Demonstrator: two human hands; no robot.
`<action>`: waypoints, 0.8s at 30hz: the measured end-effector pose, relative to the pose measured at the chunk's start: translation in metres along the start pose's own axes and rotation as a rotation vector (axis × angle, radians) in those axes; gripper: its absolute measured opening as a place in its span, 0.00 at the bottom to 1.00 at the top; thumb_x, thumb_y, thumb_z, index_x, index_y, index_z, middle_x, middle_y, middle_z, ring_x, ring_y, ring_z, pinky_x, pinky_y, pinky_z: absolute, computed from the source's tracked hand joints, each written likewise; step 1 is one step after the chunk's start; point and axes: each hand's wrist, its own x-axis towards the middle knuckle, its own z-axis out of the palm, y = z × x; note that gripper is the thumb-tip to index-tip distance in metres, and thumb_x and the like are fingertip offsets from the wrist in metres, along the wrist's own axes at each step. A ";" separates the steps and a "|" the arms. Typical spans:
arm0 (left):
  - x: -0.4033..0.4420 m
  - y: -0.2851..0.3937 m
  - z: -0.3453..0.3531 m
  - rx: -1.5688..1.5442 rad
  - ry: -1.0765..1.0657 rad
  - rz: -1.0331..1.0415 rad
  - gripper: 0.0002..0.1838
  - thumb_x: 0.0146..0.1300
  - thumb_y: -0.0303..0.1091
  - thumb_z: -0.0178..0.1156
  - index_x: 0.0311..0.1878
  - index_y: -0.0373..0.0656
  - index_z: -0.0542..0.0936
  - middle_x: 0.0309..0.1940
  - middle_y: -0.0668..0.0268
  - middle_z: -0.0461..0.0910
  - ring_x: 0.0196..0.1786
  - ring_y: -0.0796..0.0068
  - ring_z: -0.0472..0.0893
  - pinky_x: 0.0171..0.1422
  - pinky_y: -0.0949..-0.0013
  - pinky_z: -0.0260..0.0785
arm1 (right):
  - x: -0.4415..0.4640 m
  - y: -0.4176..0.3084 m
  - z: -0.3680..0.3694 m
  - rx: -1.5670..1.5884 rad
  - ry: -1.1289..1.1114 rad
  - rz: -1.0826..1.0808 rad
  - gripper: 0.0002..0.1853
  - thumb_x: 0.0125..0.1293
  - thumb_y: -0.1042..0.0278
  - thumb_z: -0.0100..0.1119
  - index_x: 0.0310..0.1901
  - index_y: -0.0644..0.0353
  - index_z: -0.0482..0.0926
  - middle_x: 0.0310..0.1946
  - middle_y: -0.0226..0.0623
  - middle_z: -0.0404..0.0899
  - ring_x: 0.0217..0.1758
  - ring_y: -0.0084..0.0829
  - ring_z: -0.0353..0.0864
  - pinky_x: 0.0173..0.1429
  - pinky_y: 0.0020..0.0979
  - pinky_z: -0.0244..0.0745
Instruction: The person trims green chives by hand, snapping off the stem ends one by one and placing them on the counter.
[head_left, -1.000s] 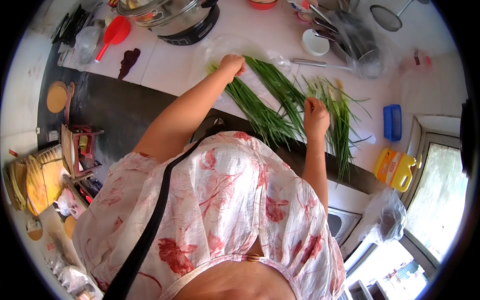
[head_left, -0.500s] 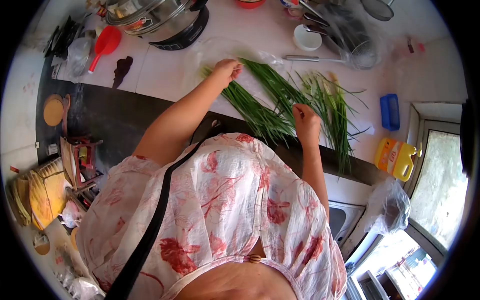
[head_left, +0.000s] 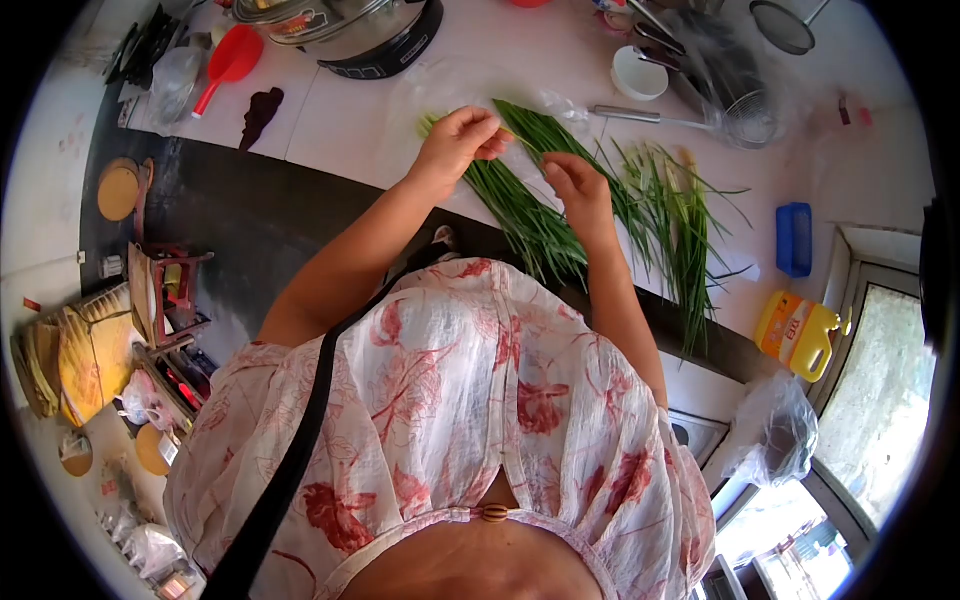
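My left hand (head_left: 462, 150) is closed in a pinch above the counter, with a thin yellow-green chive stalk (head_left: 521, 139) between thumb and fingertips. Close by on the right, my right hand (head_left: 582, 195) is closed too, its fingertips at the stalk's other end. Beneath my hands lies a bunch of long green chives (head_left: 515, 210), partly covered by them. Another bunch (head_left: 545, 133) stretches behind my right hand. Farther right is a looser pile (head_left: 680, 215) with paler ends, its leaf tips hanging over the counter's front edge.
A clear plastic sheet (head_left: 405, 108) lies under the chives. Behind them are a long-handled strainer (head_left: 745, 118), a white bowl (head_left: 640, 74) and a steel pot (head_left: 345, 35). A red ladle (head_left: 235, 55) lies left; a blue basket (head_left: 794, 240) and yellow jug (head_left: 797, 333) stand right.
My right hand has moved up and left, close to my left hand. The thin stalk now stretches between them. The whole view has shifted slightly.
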 end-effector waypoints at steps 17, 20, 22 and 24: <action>0.090 -0.054 -0.052 0.069 0.091 -0.340 0.08 0.61 0.35 0.55 0.40 0.41 0.75 0.31 0.64 0.79 0.27 0.82 0.74 0.31 0.78 0.69 | -0.036 0.025 -0.025 0.116 0.119 0.236 0.11 0.64 0.69 0.52 0.43 0.67 0.77 0.30 0.32 0.80 0.27 0.18 0.73 0.32 0.19 0.67; 0.105 -0.051 -0.035 0.179 0.227 -0.350 0.06 0.61 0.34 0.56 0.37 0.42 0.75 0.30 0.64 0.78 0.24 0.81 0.73 0.26 0.78 0.66 | -0.044 0.032 -0.029 0.090 0.131 0.230 0.11 0.64 0.69 0.52 0.42 0.67 0.77 0.30 0.31 0.80 0.28 0.18 0.73 0.33 0.20 0.67; 0.117 -0.053 -0.034 0.296 0.378 -0.327 0.05 0.60 0.33 0.56 0.36 0.42 0.74 0.28 0.65 0.78 0.22 0.81 0.72 0.23 0.78 0.65 | -0.050 0.030 -0.031 0.090 0.136 0.223 0.10 0.64 0.70 0.52 0.42 0.67 0.77 0.30 0.31 0.80 0.28 0.18 0.74 0.34 0.20 0.67; 0.130 -0.055 -0.035 0.227 0.315 -0.427 0.07 0.61 0.33 0.56 0.31 0.40 0.75 0.21 0.65 0.75 0.17 0.79 0.69 0.16 0.76 0.59 | -0.057 0.024 -0.034 0.006 0.167 0.276 0.11 0.64 0.69 0.53 0.43 0.69 0.76 0.29 0.34 0.79 0.30 0.20 0.76 0.36 0.22 0.71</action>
